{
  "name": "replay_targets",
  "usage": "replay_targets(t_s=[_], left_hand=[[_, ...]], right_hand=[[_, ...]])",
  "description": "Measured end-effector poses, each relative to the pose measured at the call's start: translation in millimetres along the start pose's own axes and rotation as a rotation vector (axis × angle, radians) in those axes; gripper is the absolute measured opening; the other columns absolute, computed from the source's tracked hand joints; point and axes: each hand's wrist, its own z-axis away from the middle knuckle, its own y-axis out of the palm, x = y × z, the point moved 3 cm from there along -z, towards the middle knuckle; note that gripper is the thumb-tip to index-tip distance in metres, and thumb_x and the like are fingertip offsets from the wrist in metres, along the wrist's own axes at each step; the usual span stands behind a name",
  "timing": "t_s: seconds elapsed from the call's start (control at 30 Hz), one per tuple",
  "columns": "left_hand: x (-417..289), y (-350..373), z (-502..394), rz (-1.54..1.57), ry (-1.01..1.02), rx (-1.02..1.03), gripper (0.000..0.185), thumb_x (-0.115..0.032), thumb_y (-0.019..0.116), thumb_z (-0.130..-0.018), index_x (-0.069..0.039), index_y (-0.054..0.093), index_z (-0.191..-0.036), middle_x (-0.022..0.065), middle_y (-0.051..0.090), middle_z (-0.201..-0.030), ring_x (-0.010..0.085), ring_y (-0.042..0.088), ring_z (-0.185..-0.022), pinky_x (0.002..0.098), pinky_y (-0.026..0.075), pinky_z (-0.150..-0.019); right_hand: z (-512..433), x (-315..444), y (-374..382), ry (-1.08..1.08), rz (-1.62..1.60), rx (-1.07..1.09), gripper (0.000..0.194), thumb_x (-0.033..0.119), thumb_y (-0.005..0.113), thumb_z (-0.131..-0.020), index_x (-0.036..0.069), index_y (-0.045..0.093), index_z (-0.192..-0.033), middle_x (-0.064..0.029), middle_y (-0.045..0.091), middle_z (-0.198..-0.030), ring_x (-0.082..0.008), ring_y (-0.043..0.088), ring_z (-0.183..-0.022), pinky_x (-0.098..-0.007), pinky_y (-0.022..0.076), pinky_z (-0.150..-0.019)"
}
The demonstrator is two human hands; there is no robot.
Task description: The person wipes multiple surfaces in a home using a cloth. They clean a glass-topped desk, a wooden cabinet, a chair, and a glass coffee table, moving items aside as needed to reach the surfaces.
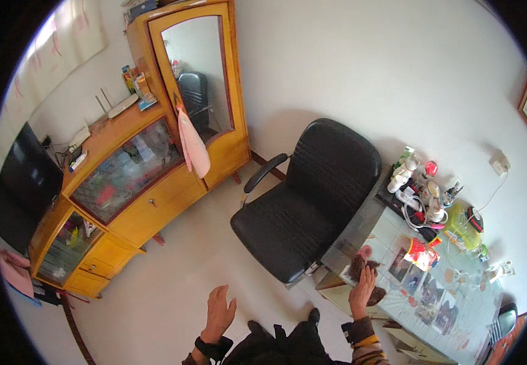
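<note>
My left hand (220,311) is raised over the pale tiled floor, empty, with its thumb apart from its fingers. A black band (213,347) circles that wrist. My right hand (363,288) is at the near edge of a glass-topped desk (393,287), fingers stretched out, palm hidden. Dark brown patches (376,296) show on both sides of it; I cannot tell whether they lie on the glass or under it. A red and yellow packet (422,253) is on the desk beyond that hand. Photographs (430,299) appear flat at the desktop.
A black padded armchair (309,205) stands between me and the wall, beside the desk. Bottles, cables and a yellow-green container (463,228) crowd the desk's back. On the left is a wooden cabinet (154,200) with a mirrored door (199,68) and a hanging pink cloth (192,146).
</note>
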Motion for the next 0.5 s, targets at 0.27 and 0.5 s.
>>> replay_targets(t_s=[0.27,0.5], left_hand=[[79.9,-43.6,-19.5,0.05,-0.089,-0.01,0.043,-0.006,0.066,-0.082,0.005,0.052,-0.121,0.0257,0.055,-0.12,0.0411,0.05,-0.114,0.0463,0.041,-0.098],[123.6,-46.6,-104.3,0.058,-0.033,0.052,0.039,-0.006,0.065,-0.083,0.003,0.054,-0.118,0.0241,0.056,-0.118,0.0411,0.051,-0.112,0.0462,0.042,-0.097]], right_hand=[[-43.7,101.0,30.5,-0.237,-0.199,-0.01,0.056,-0.011,0.052,-0.072,-0.003,0.052,-0.128,-0.0202,0.052,-0.132,-0.0398,0.044,-0.127,-0.0476,0.0306,-0.11],[-108.8,221.8,141.2,-0.025,-0.807,0.281,0.044,-0.007,0.045,-0.082,0.004,0.058,-0.123,-0.0202,0.063,-0.113,-0.0387,0.06,-0.105,-0.0389,0.048,-0.093]])
